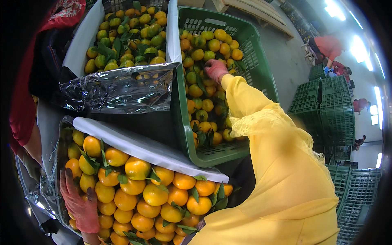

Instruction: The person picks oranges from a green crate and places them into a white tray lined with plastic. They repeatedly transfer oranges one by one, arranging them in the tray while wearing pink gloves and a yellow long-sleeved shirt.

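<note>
My right hand (216,70), in a pinkish-red glove below a yellow sleeve, reaches among green-and-orange mandarins (200,88) in a green plastic crate (269,82). Its fingertips are hidden, so any hold on a fruit cannot be told. My left hand (78,199), gloved alike with dark fingertips, lies with fingers apart on the left side of a box of larger orange mandarins (154,194), several with leaves. Clear plastic film (49,183) lines that box, and a white padded sheet (147,147) runs along its far edge.
Behind on the left stands a white-lined box (84,39) of greener mandarins with silvery film (116,88) over its near side. A person in red (23,92) is at the far left. Stacked green crates (337,110), wooden pallets (257,12) and other workers (327,47) appear beyond.
</note>
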`<state>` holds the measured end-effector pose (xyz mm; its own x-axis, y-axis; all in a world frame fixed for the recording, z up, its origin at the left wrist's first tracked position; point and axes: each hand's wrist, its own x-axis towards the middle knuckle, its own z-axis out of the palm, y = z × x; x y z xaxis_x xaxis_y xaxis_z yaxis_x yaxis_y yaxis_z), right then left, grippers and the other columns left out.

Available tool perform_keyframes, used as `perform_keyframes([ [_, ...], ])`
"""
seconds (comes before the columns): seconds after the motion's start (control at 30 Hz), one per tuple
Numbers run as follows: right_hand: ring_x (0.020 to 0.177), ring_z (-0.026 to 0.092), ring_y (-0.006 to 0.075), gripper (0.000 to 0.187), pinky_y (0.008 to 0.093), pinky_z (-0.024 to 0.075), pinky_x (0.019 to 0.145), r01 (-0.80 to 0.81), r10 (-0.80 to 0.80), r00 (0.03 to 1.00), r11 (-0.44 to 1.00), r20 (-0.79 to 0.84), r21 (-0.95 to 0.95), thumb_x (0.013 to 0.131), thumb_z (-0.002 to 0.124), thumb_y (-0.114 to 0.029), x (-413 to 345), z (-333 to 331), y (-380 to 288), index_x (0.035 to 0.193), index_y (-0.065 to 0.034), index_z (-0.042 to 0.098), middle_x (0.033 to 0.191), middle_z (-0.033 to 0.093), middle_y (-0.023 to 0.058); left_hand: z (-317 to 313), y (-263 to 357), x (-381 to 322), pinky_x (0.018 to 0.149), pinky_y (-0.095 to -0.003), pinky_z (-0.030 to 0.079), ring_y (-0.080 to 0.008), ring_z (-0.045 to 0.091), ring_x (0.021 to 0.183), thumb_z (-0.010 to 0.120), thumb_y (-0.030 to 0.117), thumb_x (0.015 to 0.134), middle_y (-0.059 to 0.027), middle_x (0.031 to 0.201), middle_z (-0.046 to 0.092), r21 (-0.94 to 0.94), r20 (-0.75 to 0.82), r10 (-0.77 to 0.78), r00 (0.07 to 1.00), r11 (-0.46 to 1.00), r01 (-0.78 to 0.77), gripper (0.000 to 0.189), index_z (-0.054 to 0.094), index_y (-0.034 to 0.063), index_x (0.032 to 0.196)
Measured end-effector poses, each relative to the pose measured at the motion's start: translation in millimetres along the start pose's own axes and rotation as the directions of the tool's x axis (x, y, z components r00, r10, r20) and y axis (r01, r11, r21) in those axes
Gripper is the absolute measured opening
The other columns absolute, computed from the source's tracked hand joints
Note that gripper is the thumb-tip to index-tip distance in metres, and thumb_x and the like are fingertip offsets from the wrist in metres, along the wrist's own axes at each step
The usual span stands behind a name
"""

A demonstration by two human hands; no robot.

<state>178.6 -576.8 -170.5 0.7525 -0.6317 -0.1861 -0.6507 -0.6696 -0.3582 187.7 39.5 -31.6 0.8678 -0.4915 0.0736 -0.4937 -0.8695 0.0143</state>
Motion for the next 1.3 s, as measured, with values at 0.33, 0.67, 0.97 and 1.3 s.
perform_keyframes([
  [0.33, 0.123, 0.057, 0.0353, 0.041, 0.0435, 0.046, 0.104, 0.172, -0.145, 0.983, 0.942, 0.111, -0.289, 0.091, 0.065, -0.03, -67.1, -10.0, 20.9, 0.128, -0.0111, 0.063, 0.131, 0.06, 0.0156, 6.8, -1.8, 1.0, 0.113, -0.0477, 0.037, -0.0398, 0.042, 0.138, 0.059, 0.044, 0.094, -0.0178, 0.154, 0.039, -0.187, -0.058, -0.026, 0.998, 0.982, 0.015, 0.073, 0.036, 0.0112, 0.155],
  [0.67, 0.126, 0.056, 0.0379, 0.071, 0.0416, 0.044, 0.108, 0.041, -0.044, 0.984, 0.999, 0.173, 0.015, 0.081, 0.077, -0.034, -21.9, 12.6, 43.6, 0.142, -0.006, 0.052, 0.133, 0.061, 0.0226, 3.2, -1.2, 0.6, 0.112, -0.0475, 0.039, -0.0398, 0.044, 0.136, 0.06, 0.041, 0.093, -0.018, 0.154, 0.04, -0.065, -0.088, 0.013, 0.996, 0.998, -0.019, 0.072, 0.036, 0.0115, 0.154],
  [0.97, 0.136, 0.049, 0.0338, 0.081, 0.0403, 0.0428, 0.111, 0.238, -0.242, 0.968, 0.97, -0.068, -0.058, 0.071, 0.084, -0.024, -77.8, -37.2, -21.7, 0.14, -0.0071, 0.047, 0.147, 0.051, 0.0189, -1.2, 11.8, 7.5, 0.109, -0.0474, 0.042, -0.0424, 0.048, 0.129, 0.073, 0.017, 0.072, -0.0206, 0.148, 0.046, -0.368, -0.018, -0.16, 0.987, 0.919, 0.142, 0.079, 0.046, 0.006, 0.145],
  [1.3, 0.086, 0.071, 0.0321, 0.061, 0.0424, 0.0584, 0.074, 0.985, -0.941, 0.169, 0.149, -0.294, 0.091, 0.075, 0.081, -0.026, -178.6, -29.7, -306.2, 0.127, -0.0228, 0.05, 0.118, 0.063, 0.0043, -22.3, 19.7, 14.3, 0.103, -0.0471, 0.047, -0.0402, 0.055, 0.122, 0.081, 0.029, 0.07, -0.0198, 0.139, 0.054, -0.28, -0.073, -0.078, 0.994, 0.958, 0.054, 0.073, 0.057, 0.0084, 0.135],
])
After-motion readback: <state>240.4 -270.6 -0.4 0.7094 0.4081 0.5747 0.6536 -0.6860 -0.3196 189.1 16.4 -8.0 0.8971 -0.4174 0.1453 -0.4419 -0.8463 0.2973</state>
